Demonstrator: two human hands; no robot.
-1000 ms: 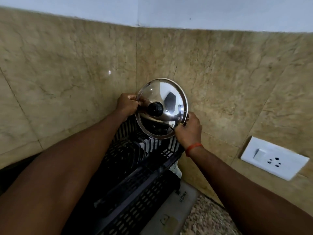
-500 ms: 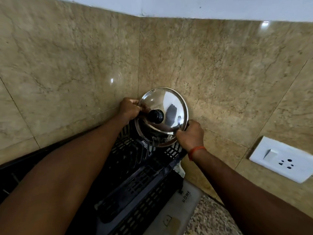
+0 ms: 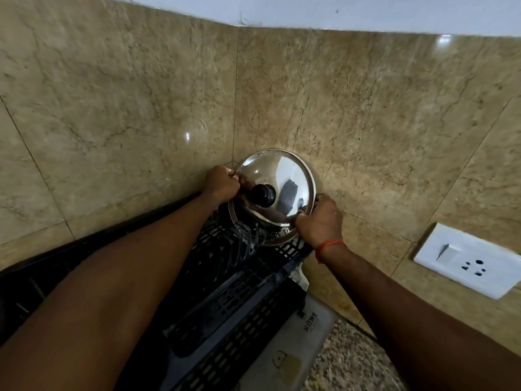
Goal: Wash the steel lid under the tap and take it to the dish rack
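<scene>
Steel lid (image 3: 277, 182): domed, mirror-shiny, black knob (image 3: 263, 195), standing on edge at far end of black dish rack (image 3: 225, 292), against tiled wall (image 3: 366, 122). Left hand (image 3: 222, 184) fingers curled on left rim; right hand (image 3: 320, 220) pinching lower-right rim.

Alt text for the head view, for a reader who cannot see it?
The left hand and right hand grip the rim of a steel lid, holding it upright at the far end of a black dish rack in a tan tiled corner. Its black knob faces the camera; a white switch-and-socket plate sits at right.
</scene>
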